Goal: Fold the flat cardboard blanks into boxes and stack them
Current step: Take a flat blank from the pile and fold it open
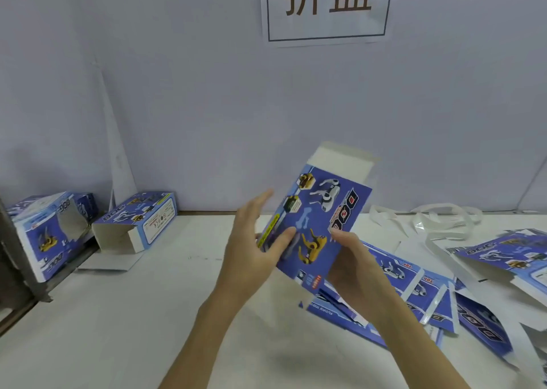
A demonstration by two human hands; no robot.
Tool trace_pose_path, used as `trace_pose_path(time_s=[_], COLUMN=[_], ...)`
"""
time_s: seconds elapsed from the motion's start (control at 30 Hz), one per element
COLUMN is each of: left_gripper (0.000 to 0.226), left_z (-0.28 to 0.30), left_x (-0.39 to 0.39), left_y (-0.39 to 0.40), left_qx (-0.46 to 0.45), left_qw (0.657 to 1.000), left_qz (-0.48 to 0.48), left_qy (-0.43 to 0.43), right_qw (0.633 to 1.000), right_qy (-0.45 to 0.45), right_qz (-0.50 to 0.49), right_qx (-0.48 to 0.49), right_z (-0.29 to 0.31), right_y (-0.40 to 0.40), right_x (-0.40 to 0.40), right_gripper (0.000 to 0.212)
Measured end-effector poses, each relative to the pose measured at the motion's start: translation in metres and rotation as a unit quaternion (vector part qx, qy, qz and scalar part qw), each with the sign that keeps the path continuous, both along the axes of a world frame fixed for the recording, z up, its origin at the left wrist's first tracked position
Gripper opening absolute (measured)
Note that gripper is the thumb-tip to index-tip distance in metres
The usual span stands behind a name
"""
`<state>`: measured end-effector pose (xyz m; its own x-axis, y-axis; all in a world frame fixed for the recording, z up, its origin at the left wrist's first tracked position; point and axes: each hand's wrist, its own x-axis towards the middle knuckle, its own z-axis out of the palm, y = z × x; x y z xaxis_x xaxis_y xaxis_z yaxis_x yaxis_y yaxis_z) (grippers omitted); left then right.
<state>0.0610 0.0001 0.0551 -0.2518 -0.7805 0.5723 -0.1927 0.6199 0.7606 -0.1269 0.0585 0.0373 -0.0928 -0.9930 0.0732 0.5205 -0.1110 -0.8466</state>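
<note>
A wall sign (327,6) at twelve o'clock reads "折盒". The held box (316,225) shows "DOG"; flat blanks (414,285) at four o'clock show "TOP" and "DOG".

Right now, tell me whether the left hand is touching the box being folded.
Touching. The head view shows the left hand with its thumb lying on the printed face of the box.
</note>
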Motion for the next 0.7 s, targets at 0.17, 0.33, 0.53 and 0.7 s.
trace_pose_path(time_s=[0.17, 0.33, 0.53, 0.7], left_gripper=[0.066, 0.076, 0.062, 0.052], left_z=[-0.001, -0.006, -0.006, -0.008], left_x=[0.024, 0.028, 0.019, 0.022], left_y=[-0.017, -0.021, -0.018, -0.022], left_qx=[0.216, 0.256, 0.251, 0.243], left_qw=[0.971, 0.961, 0.957, 0.948], left_qz=[-0.101, -0.101, -0.113, -0.17], left_qy=[0.003, 0.024, 0.095, 0.118], right_qw=[0.998, 0.994, 0.992, 0.988], right_qy=[0.0, 0.047, 0.115, 0.145], right_qz=[0.009, -0.072, 0.048, 0.054], right_qx=[0.069, 0.061, 0.012, -0.001], right_z=[0.005, 0.001, 0.003, 0.004], right_y=[0.003, -0.002, 0.004, 0.006], right_x=[-0.001, 0.002, -0.003, 0.0], right_gripper=[0.057, 0.065, 0.066, 0.063])
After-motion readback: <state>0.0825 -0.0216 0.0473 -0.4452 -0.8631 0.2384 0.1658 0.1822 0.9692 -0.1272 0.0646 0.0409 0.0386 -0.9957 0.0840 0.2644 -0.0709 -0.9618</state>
